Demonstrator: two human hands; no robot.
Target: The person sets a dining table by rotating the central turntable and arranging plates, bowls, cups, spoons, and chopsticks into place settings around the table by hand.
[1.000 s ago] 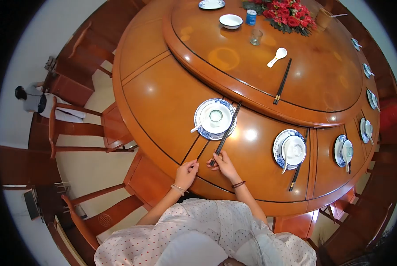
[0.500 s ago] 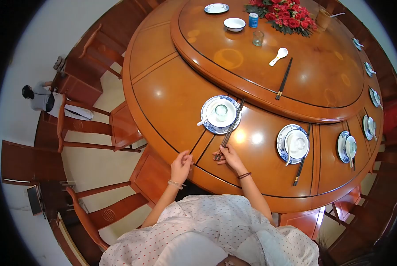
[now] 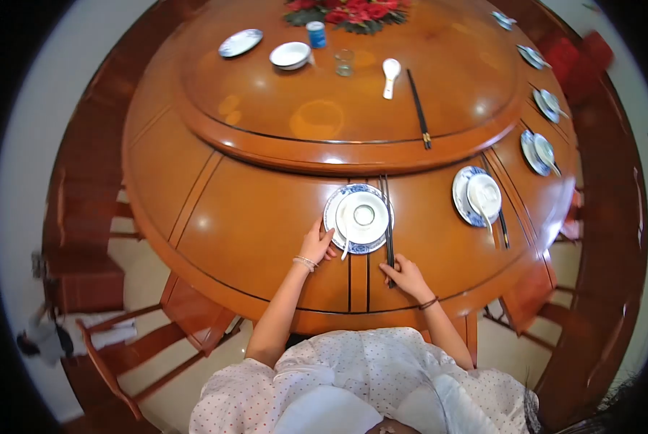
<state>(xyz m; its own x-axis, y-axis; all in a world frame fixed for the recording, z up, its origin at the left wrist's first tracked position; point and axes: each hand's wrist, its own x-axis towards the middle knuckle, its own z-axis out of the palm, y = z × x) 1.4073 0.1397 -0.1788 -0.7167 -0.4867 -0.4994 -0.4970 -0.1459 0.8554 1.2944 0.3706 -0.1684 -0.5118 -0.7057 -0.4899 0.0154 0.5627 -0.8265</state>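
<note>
In front of me a blue-and-white plate [image 3: 329, 230] carries a white bowl [image 3: 382, 228], with a small glass [image 3: 364, 215] in the bowl and a white spoon [image 3: 346, 242] at its left side. My left hand [image 3: 316, 244] is at the plate's lower left rim, fingers apart; whether it presses on the rim is hard to tell. To the right of the plate, dark chopsticks [image 3: 389, 242] lie almost straight away from me. Their near ends are pinched between the fingers of my right hand [image 3: 408, 278].
On the raised turntable [image 3: 259, 119] are a white spoon [image 3: 390, 76], chopsticks [image 3: 418, 112], a glass [image 3: 344, 64], a blue can [image 3: 316, 35], a bowl [image 3: 290, 56], a plate [image 3: 241, 43] and red flowers [image 3: 353, 13]. Several place settings line the right. A person [image 3: 49, 338] is at lower left.
The view has turned, with the place setting now straight ahead. My left hand has moved from the table edge up to the plate. My right hand still holds the chopsticks, now lying straighter beside the plate.
</note>
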